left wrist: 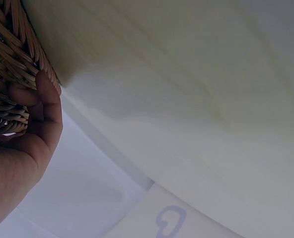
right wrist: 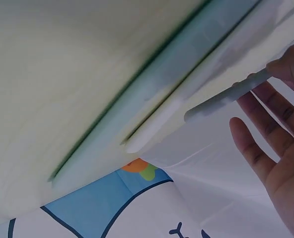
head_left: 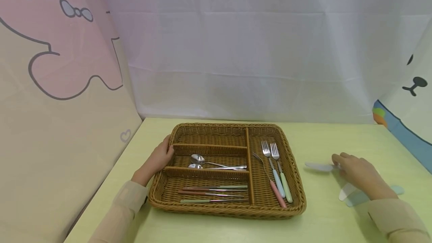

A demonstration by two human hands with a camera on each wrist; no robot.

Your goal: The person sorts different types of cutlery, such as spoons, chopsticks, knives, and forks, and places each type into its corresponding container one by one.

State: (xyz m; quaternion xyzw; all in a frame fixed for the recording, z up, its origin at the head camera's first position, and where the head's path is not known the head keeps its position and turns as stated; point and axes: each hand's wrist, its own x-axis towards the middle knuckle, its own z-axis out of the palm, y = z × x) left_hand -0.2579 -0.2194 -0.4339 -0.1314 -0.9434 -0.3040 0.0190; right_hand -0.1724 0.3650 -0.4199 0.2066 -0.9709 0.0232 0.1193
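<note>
My left hand [head_left: 158, 162] grips the left rim of a brown wicker basket [head_left: 222, 210]; the left wrist view shows fingers curled at the woven wall [left wrist: 18, 54]. To the basket's right, my right hand [head_left: 358, 173] pinches a pale knife [head_left: 318, 167] between thumb and fingers, its blade towards the basket. In the right wrist view, the end of this knife [right wrist: 221, 101] projects past the fingers. Beneath the hand lie a white knife [head_left: 345, 191] and a pale green-blue knife [head_left: 357, 198], partly hidden in the head view.
The divided basket holds spoons [head_left: 198, 158] in its middle left compartment, several chopsticks [head_left: 212, 194] in the front left one, and forks [head_left: 283, 185] with coloured handles on the right. White cloth [head_left: 236, 66] hangs behind the pale yellow table [head_left: 202, 231]; printed cloth stands at both sides.
</note>
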